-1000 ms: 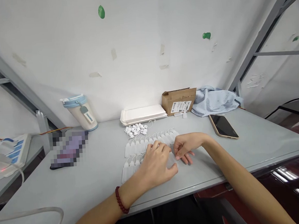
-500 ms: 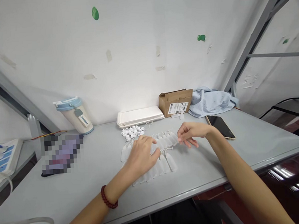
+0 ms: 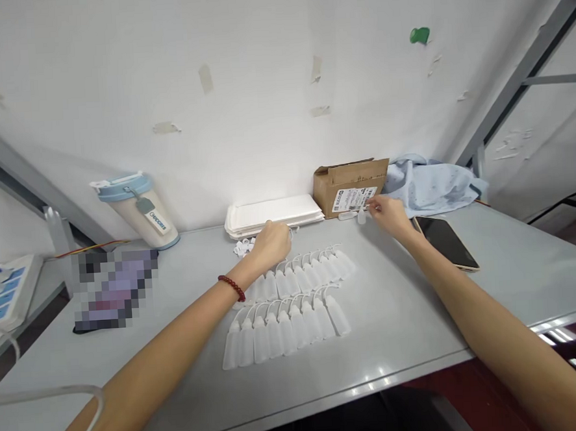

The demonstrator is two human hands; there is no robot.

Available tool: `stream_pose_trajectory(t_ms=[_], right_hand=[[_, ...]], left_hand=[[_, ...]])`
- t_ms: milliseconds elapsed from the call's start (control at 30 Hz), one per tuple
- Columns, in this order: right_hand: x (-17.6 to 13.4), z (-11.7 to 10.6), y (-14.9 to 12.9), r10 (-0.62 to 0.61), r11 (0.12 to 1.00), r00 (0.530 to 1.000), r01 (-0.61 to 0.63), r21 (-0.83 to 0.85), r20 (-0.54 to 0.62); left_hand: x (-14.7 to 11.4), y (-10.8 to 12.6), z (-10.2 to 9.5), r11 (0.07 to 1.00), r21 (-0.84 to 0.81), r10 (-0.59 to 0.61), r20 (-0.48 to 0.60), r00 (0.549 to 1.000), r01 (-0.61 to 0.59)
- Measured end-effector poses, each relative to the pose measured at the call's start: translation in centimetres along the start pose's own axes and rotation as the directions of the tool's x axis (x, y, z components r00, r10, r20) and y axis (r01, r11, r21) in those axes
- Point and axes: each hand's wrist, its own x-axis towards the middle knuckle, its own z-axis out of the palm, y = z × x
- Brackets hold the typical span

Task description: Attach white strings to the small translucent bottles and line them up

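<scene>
Two rows of small translucent squeeze bottles (image 3: pixel 278 333) with thin bent spouts lie side by side on the grey table. Beyond the rows, my left hand (image 3: pixel 271 242) is closed with the fingertips pointing down, beside the pile of small white caps (image 3: pixel 244 247). The hand hides part of that pile, and what its fingers hold is hidden. My right hand (image 3: pixel 388 214) reaches to the front of the cardboard box (image 3: pixel 352 182). Its thumb and fingers pinch the thin upper end of a small translucent squeeze bottle (image 3: pixel 361 217). Another small clear piece (image 3: pixel 346 216) lies just left of it.
A stack of white trays (image 3: pixel 273 213) stands against the wall. At the right are a light blue cloth (image 3: pixel 423 184) and a phone (image 3: pixel 446 241). A tumbler (image 3: pixel 144 214) and a blurred flat item (image 3: pixel 117 291) are at the left. A pale hose (image 3: pixel 49 391) crosses the lower left.
My left hand has moved off the bottle rows, away from me toward the caps and trays. My right hand has left the back row's end and reached the bottle by the box.
</scene>
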Motion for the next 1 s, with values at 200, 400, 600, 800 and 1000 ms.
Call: stream_pose_trajectory(t_ms=[200,400,600,800,1000], right_hand=[[-1.0,0.5,-0.5,-0.111,0.988,0.988,0.121,-0.095,0.111],[-1.1,0.6,-0.5,-0.077,0.989,0.984,0.095,-0.115,0.158],[-0.9,0.1,-0.5,-0.051,0.984,0.952,0.1,-0.148,0.302],[-0.9,-0.3,-0.4,-0.041,0.985,0.946,0.093,-0.148,0.322],[-1.2,-0.4,-0.4,-0.024,0.986,0.944,0.077,-0.148,0.328]], left_hand=[[1.2,0.2,0.8,0.999,0.048,0.011,0.025,1.0,-0.012],[1.8,0.4,1.6,0.999,0.025,0.039,-0.004,0.999,-0.039],[1.7,0.2,1.0,0.988,-0.094,0.126,0.002,0.992,-0.125],[0.6,-0.6,-1.2,0.94,-0.291,0.168,-0.055,0.984,-0.177],[-2.5,-0.7,-2.5,0.863,-0.485,0.059,-0.178,0.982,-0.14]])
